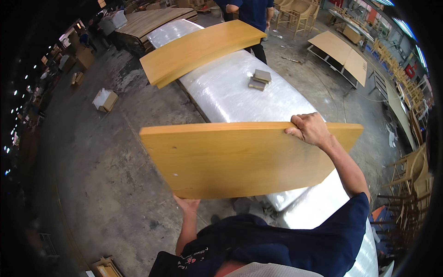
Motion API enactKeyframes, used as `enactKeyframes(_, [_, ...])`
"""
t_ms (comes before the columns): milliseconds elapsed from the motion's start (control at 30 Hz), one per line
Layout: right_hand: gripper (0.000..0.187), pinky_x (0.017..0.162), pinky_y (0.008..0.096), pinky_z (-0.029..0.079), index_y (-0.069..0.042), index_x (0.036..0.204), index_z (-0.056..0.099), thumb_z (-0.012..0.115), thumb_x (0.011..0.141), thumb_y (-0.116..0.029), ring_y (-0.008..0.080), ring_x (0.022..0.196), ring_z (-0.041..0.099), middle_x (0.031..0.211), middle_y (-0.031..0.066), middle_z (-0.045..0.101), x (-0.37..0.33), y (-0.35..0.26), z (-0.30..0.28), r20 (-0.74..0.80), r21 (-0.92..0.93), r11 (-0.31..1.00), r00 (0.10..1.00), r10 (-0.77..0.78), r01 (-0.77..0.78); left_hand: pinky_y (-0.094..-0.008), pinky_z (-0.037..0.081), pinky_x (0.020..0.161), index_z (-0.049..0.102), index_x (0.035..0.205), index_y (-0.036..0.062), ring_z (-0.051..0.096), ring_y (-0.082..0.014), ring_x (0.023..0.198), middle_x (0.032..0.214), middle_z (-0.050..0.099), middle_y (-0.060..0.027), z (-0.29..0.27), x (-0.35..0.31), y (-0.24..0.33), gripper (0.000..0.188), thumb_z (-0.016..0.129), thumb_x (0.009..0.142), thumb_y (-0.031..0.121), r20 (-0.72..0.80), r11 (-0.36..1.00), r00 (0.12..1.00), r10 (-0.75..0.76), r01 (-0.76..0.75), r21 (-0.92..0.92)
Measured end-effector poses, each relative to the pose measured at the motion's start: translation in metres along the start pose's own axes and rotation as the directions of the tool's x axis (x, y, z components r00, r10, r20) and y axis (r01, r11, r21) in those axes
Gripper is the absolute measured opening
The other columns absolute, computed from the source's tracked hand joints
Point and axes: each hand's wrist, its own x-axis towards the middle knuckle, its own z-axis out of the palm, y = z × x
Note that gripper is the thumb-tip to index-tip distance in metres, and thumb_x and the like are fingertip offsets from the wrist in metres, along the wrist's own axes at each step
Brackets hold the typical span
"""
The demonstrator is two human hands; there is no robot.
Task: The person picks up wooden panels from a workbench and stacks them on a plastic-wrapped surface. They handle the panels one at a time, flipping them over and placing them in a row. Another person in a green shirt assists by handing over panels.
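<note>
A yellow-brown wooden board [244, 161] is held up in front of me, its broad face tilted toward me and its long edge on top. My right hand [310, 129] is closed over that top edge, right of the middle, with thumb on the near side. At the lower left corner, my left hand [187, 203] supports the board from below; its fingers are hidden behind the wood. Beyond it stretches a long stack wrapped in clear plastic [221, 94]. Two small grey-brown blocks [260, 79] lie on this wrapping, and a stack of curved wooden panels [198, 51] rests across its far part.
Another person in dark clothing [254, 16] stands behind the curved panels. An opened cardboard box [107, 101] sits on the concrete floor at left. Flat brown panels [339, 53] lie on a low frame at right, and wooden chairs [408, 171] crowd the right side.
</note>
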Motion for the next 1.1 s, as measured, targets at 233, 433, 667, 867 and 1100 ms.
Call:
enactKeyframes(233, [0.067, 0.065, 0.0432, 0.048, -0.006, 0.080, 0.066, 0.032, 0.089, -0.063, 0.0338, 0.068, 0.062, 0.066, 0.0173, 0.063, 0.126, 0.152, 0.139, 0.358, 0.047, 0.992, 0.929, 0.096, -0.121, -0.0658, 0.035, 0.091, 0.041, 0.133, 0.0077, 0.046, -0.0392, 0.118, 0.134, 0.045, -0.0154, -0.033, 0.030, -0.093, 0.059, 0.028, 0.089, 0.045, -0.124, 0.918, 0.914, -0.387, 0.394, 0.037])
enactKeyframes(433, [0.075, 0.073, 0.0449, 0.048, -0.002, 0.073, 0.068, 0.029, 0.088, -0.065, 0.0383, 0.077, 0.062, 0.074, 0.0227, 0.064, 0.191, 0.194, 0.278, 0.465, 0.130, 0.942, 0.858, 0.218, -0.310, -0.0634, 0.033, 0.096, 0.040, 0.134, 0.0093, 0.044, -0.0337, 0.122, 0.136, 0.042, -0.0140, -0.076, 0.016, -0.083, 0.058, 0.022, 0.093, 0.047, -0.376, 0.739, 0.769, -0.518, 0.623, 0.255])
enactKeyframes(667, [0.043, 0.072, 0.0384, 0.046, 0.004, 0.080, 0.061, 0.043, 0.095, -0.032, 0.0317, 0.074, 0.058, 0.077, 0.0187, 0.060, 0.197, 0.152, 0.323, -0.071, 0.799, 0.523, 0.817, 0.573, -0.297, -0.0507, 0.036, 0.100, 0.037, 0.135, 0.0085, 0.043, -0.0293, 0.123, 0.136, 0.042, -0.0121, -0.038, 0.042, -0.108, 0.055, 0.033, 0.095, 0.046, -0.400, 0.627, 0.765, -0.504, 0.643, 0.440])
enactKeyframes(867, [0.028, 0.092, 0.0431, 0.040, 0.005, 0.110, 0.052, 0.051, 0.091, -0.015, 0.0380, 0.105, 0.050, 0.114, 0.0237, 0.052, 0.011, 0.070, 0.296, -0.282, 0.536, 0.613, 0.561, 0.778, -0.581, -0.0484, 0.036, 0.101, 0.036, 0.136, 0.0071, 0.041, -0.0297, 0.124, 0.136, 0.042, -0.0120, -0.010, 0.033, -0.126, 0.057, 0.038, 0.094, 0.046, -0.367, 0.620, 0.849, -0.381, 0.529, 0.579])
enactKeyframes(1100, [0.072, 0.095, 0.0552, 0.032, 0.005, 0.135, 0.029, 0.056, 0.084, -0.037, 0.0490, 0.115, 0.035, 0.131, 0.0339, 0.031, -0.111, 0.025, 0.333, -0.254, 0.417, 0.080, -0.032, 0.967, -0.905, -0.0430, 0.034, 0.102, 0.035, 0.137, 0.0065, 0.039, -0.0282, 0.126, 0.137, 0.042, -0.0112, 0.031, 0.012, -0.117, 0.058, 0.049, 0.092, 0.042, -0.471, 0.510, 0.738, -0.483, 0.675, 0.533])
